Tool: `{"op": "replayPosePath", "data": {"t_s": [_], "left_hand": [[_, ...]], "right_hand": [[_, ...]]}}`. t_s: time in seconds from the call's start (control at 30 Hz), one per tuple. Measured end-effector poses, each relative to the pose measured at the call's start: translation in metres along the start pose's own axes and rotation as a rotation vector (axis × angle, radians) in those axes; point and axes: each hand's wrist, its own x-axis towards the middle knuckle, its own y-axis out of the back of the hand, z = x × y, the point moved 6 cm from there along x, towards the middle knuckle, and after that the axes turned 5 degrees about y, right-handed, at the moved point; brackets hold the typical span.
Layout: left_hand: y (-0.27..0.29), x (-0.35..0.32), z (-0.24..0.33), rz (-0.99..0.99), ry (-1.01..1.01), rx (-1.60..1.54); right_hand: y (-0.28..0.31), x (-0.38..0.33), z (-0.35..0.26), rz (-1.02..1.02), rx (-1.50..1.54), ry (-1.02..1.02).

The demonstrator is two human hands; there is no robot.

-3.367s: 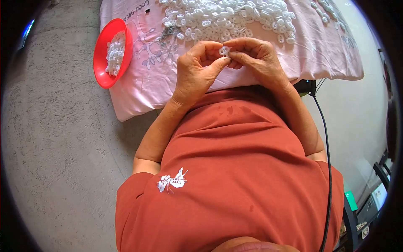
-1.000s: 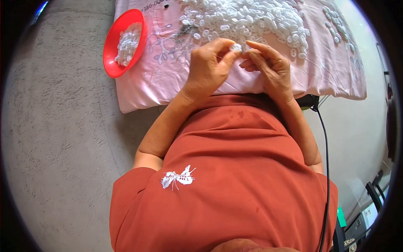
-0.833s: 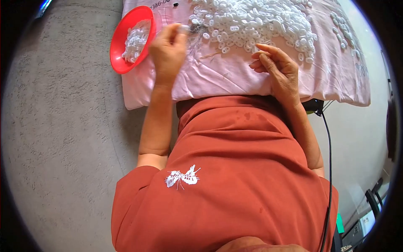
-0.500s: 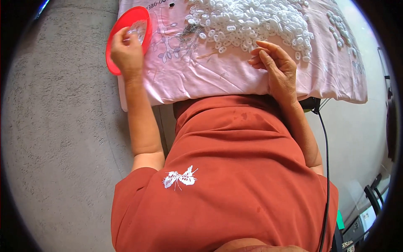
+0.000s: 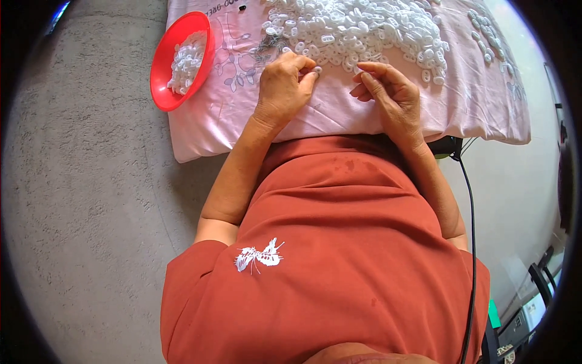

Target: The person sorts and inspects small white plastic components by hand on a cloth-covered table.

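Observation:
On the pink cloth is a large heap of small white oval pieces with holes (image 5: 364,36). My left hand (image 5: 282,88) is closed in a pinch at the near edge of this heap, with one small white oval piece (image 5: 317,70) at its fingertips. A short way to the right, my right hand (image 5: 394,97) has thumb and forefinger together, the other fingers curled. Something small and pale shows at its fingertips, too small to name. A red bowl (image 5: 159,79) at the left holds more white pieces (image 5: 187,64).
Thin grey wire-like bits (image 5: 267,47) lie left of the heap. More oval pieces (image 5: 485,36) sit in rows at the far right of the pink cloth (image 5: 200,130). A small black object (image 5: 242,8) lies at the back. A black cable (image 5: 471,242) hangs at my right.
My left hand has moved right, from over the red bowl to the front of the heap, close to my right hand. My right hand has barely moved.

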Motion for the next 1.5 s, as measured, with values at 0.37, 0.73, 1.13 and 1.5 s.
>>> {"op": "replayPosePath", "data": {"t_s": [0.37, 0.73, 1.13, 1.5], "left_hand": [[0.001, -0.013, 0.027, -0.041, -0.026, -0.206], [-0.002, -0.012, 0.041, -0.169, -0.1, -0.388], [-0.005, 0.023, 0.014, 0.123, -0.123, 0.02], [-0.011, 0.015, 0.013, 0.038, -0.084, -0.041]], "right_hand": [[-0.008, -0.001, 0.004, -0.074, -0.138, -0.04], [-0.011, 0.0, 0.001, -0.127, -0.318, 0.021], [-0.023, -0.001, -0.014, -0.181, -0.703, 0.313], [-0.02, 0.0, -0.017, -0.09, -0.711, 0.382]]}}
